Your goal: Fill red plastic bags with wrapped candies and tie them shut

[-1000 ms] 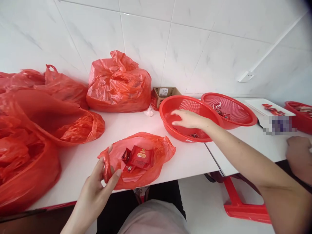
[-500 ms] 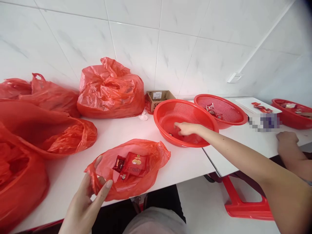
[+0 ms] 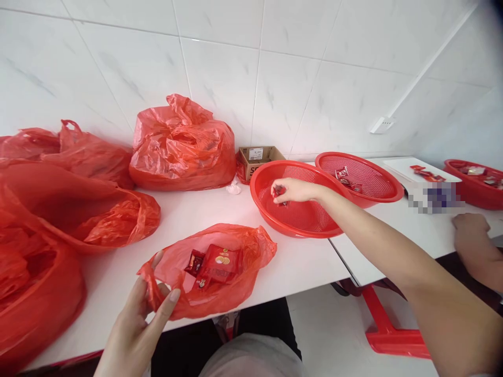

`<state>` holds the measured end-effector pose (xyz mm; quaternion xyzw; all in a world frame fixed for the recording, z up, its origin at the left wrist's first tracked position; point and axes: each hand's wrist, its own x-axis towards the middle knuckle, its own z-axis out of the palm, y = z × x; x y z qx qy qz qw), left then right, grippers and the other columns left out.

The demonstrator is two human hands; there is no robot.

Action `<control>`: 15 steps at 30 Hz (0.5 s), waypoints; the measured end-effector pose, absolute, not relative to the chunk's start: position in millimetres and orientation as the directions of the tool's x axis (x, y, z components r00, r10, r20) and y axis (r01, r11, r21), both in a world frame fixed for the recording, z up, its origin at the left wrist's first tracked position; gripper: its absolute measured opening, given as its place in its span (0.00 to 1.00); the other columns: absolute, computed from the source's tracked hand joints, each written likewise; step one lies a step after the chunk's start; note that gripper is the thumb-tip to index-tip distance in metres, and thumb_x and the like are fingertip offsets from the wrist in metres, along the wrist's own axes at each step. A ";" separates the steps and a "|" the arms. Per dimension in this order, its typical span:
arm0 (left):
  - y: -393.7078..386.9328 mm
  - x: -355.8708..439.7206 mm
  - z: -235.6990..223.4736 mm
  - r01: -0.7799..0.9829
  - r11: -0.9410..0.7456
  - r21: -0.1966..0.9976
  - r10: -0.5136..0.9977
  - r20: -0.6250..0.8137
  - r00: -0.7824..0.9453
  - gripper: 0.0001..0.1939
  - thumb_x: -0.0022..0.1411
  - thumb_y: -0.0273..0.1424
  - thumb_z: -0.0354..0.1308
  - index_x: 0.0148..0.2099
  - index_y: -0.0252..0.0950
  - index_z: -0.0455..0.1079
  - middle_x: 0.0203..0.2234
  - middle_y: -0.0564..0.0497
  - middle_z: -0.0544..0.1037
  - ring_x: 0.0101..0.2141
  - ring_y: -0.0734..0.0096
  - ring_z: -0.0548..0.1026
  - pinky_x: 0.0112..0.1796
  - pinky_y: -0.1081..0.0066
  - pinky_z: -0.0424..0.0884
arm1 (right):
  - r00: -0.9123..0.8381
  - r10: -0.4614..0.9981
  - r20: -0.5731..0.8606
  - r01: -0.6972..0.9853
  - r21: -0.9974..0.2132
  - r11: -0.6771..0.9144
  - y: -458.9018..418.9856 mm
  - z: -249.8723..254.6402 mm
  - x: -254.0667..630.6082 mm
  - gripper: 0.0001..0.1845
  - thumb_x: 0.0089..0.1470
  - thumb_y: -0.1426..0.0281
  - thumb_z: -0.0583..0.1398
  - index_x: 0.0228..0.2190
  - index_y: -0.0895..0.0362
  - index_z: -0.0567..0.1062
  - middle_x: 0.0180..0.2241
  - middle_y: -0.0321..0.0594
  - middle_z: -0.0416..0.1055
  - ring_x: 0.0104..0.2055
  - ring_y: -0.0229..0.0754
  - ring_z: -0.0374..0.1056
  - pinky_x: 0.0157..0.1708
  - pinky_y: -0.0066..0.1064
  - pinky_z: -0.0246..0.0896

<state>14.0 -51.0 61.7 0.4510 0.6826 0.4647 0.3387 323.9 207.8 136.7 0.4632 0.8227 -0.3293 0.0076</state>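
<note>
My left hand (image 3: pixel 143 319) grips the near left edge of a thin red plastic bag (image 3: pixel 251 272), its mouth spread wide on the table. Inside the bag lie a large red packet (image 3: pixel 223 263) with round yellow pictures, a small dark red packet (image 3: pixel 194 263) and another small red packet (image 3: pixel 201 283). My right hand (image 3: pixel 293 190) is closed on a small red snack packet (image 3: pixel 279 192), over the near red plastic basket (image 3: pixel 271 222). Part of this packet is hidden by my fingers.
A second red basket (image 3: pixel 377 180) holding several packets stands behind the first. Several full red bags (image 3: pixel 181 152) line the left and back. A cardboard box (image 3: pixel 261 159) sits by the wall. At right, a person's arm (image 3: pixel 473 246) rests near another basket (image 3: pixel 477 191).
My right hand has lifted off the basket's bottom, moving slightly up and left, and a small red packet now shows in its fingers. My left hand keeps its hold on the bag.
</note>
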 end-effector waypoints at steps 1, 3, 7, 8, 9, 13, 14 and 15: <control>-49.8 14.7 62.3 0.295 0.163 0.942 0.931 -0.047 -0.363 0.42 0.57 0.49 0.59 0.69 0.44 0.51 0.42 0.48 0.76 0.43 0.58 0.76 0.51 0.57 0.70 | -0.622 0.742 -0.250 0.674 -0.654 0.344 198.8 143.7 316.9 0.09 0.55 0.70 0.60 0.39 0.57 0.67 0.39 0.42 0.73 0.35 0.37 0.73 0.35 0.28 0.68; -46.7 17.4 63.5 0.301 0.150 0.942 0.933 -0.034 -0.358 0.41 0.57 0.48 0.59 0.68 0.44 0.52 0.40 0.49 0.76 0.44 0.58 0.76 0.51 0.58 0.71 | -0.712 0.677 -0.186 0.503 -0.808 0.307 173.4 150.7 295.0 0.11 0.54 0.68 0.61 0.38 0.57 0.68 0.37 0.41 0.74 0.34 0.38 0.73 0.35 0.30 0.69; -43.0 21.0 64.2 0.374 0.095 0.923 0.942 0.038 -0.333 0.37 0.58 0.46 0.59 0.66 0.41 0.57 0.35 0.49 0.75 0.42 0.60 0.76 0.48 0.61 0.73 | -0.775 0.610 -0.166 0.507 -0.740 0.443 121.3 139.5 245.3 0.16 0.57 0.62 0.60 0.43 0.57 0.71 0.44 0.47 0.75 0.43 0.46 0.73 0.41 0.36 0.68; -43.5 20.4 64.5 0.398 0.092 0.913 0.943 0.048 -0.329 0.35 0.58 0.46 0.59 0.65 0.41 0.59 0.33 0.50 0.75 0.40 0.61 0.76 0.48 0.62 0.73 | -0.773 0.620 -0.133 0.532 -0.667 0.521 112.8 134.8 237.2 0.18 0.58 0.62 0.59 0.47 0.58 0.71 0.48 0.50 0.72 0.47 0.48 0.71 0.44 0.39 0.66; -44.7 18.9 64.8 0.422 0.094 0.902 0.944 0.055 -0.326 0.34 0.59 0.45 0.58 0.64 0.40 0.60 0.31 0.51 0.74 0.39 0.62 0.76 0.47 0.63 0.73 | -0.779 0.618 -0.107 0.551 -0.586 0.594 106.6 130.6 232.1 0.19 0.59 0.63 0.58 0.50 0.58 0.70 0.52 0.52 0.70 0.50 0.50 0.69 0.47 0.40 0.64; -53.7 4.6 67.5 0.475 0.099 0.875 0.948 0.061 -0.312 0.32 0.59 0.45 0.57 0.62 0.40 0.63 0.26 0.54 0.71 0.34 0.65 0.75 0.42 0.66 0.74 | -0.869 0.415 -0.270 0.490 -0.342 0.802 98.3 120.9 237.2 0.18 0.60 0.62 0.57 0.48 0.57 0.74 0.46 0.50 0.73 0.46 0.52 0.70 0.44 0.42 0.61; -56.2 -0.7 68.4 0.481 0.107 0.870 0.946 0.059 -0.318 0.31 0.58 0.46 0.58 0.61 0.41 0.64 0.26 0.54 0.71 0.33 0.66 0.75 0.40 0.67 0.75 | -0.863 0.362 -0.354 0.471 -0.298 0.831 98.1 119.7 242.5 0.18 0.58 0.59 0.59 0.44 0.57 0.76 0.41 0.48 0.74 0.43 0.52 0.70 0.44 0.43 0.60; -58.2 -6.3 69.6 0.481 0.116 0.869 0.940 0.060 -0.335 0.30 0.57 0.46 0.58 0.60 0.42 0.66 0.26 0.54 0.72 0.32 0.65 0.74 0.38 0.67 0.75 | -0.836 0.333 -0.437 0.469 -0.251 0.847 98.1 119.0 248.3 0.19 0.54 0.56 0.61 0.39 0.57 0.78 0.36 0.46 0.75 0.40 0.52 0.71 0.44 0.43 0.59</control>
